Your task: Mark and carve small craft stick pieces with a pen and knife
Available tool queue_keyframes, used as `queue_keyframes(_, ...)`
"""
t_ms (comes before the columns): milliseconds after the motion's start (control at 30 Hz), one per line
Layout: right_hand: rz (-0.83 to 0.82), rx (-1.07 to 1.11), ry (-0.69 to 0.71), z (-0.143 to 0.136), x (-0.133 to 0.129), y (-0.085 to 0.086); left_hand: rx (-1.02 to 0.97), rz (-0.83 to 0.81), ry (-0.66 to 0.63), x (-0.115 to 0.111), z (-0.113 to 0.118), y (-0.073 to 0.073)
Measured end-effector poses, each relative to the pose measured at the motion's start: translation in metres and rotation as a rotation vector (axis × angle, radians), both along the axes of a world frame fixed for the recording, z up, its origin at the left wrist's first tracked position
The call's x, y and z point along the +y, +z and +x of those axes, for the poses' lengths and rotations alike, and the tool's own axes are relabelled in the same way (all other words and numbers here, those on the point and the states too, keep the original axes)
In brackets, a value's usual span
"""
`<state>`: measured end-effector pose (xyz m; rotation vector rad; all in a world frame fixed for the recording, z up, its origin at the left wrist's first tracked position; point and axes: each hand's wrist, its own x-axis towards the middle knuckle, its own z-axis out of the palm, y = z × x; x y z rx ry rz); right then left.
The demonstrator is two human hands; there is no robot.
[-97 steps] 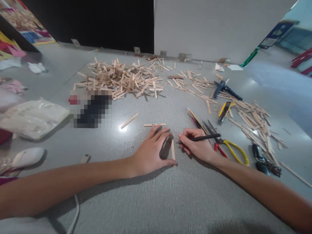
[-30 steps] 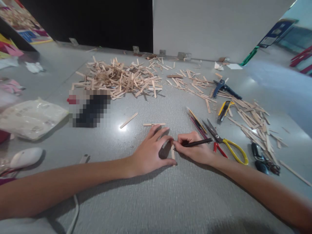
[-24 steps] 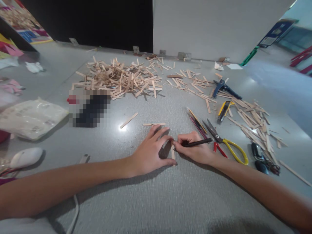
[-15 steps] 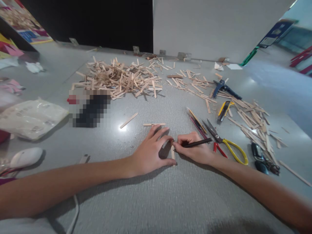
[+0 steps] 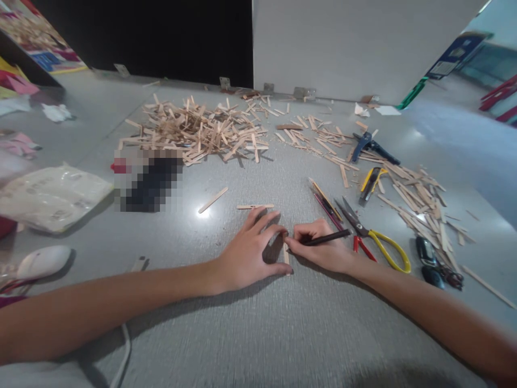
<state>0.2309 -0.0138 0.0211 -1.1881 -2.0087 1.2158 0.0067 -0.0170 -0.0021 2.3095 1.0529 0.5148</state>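
Note:
My left hand [image 5: 248, 253] presses a short wooden stick [image 5: 286, 258] flat on the grey table [image 5: 258, 323], thumb at its near end and index finger at its far end. My right hand [image 5: 321, 248] grips a dark pencil [image 5: 328, 236] and its tip touches the stick near the far end. The two hands almost meet over the stick.
A big heap of wooden sticks [image 5: 197, 129] lies at the back, with more scattered sticks [image 5: 416, 199] on the right. Yellow-handled scissors [image 5: 374, 237], a yellow cutter [image 5: 370, 183], blue pliers [image 5: 369, 145], pencils [image 5: 325, 202], two loose sticks [image 5: 214, 199], a plastic bag [image 5: 52, 196] and a white mouse [image 5: 40, 261] surround the hands.
Since 3.2 s ago my right hand has slid left with the pencil until its tip reached the stick. In the last second nothing has visibly moved.

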Motion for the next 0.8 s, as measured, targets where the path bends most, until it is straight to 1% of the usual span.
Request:
queue_keyframes(133,0.005,-0.008,0.004,0.0005,-0.0005,0.0000,0.009,0.010,-0.002,0.0001,0.0000,-0.0003)
queue_keyframes(267,0.014,-0.002,-0.046,0.0014,-0.0009,-0.0002,-0.010,0.018,-0.002,-0.0004,-0.0013,0.0002)
queue_keyframes(367,-0.029,0.005,-0.098,0.0010,-0.0015,0.0016,-0.029,0.064,0.001,-0.0002,-0.0026,-0.0012)
queue_keyframes(467,-0.058,0.027,-0.120,0.0003,-0.0022,0.0043,-0.056,0.126,0.013,0.0010,-0.0034,-0.0041)
queue_keyframes(567,-0.103,0.079,-0.122,0.0009,-0.0034,0.0041,-0.094,0.168,0.018,0.0028,-0.0037,-0.0051)
queue_keyframes(667,-0.166,0.167,-0.119,0.0021,-0.0052,0.0015,-0.141,0.171,-0.003,0.0035,-0.0041,-0.0023)
queue_keyframes(733,-0.114,0.201,-0.154,0.0036,-0.0054,0.0021,-0.177,0.180,-0.017,0.0029,-0.0048,0.0005)
queue_keyframes(800,-0.001,0.150,-0.232,0.0083,-0.0028,0.0069,-0.203,0.212,-0.012,0.0014,-0.0061,0.0024)
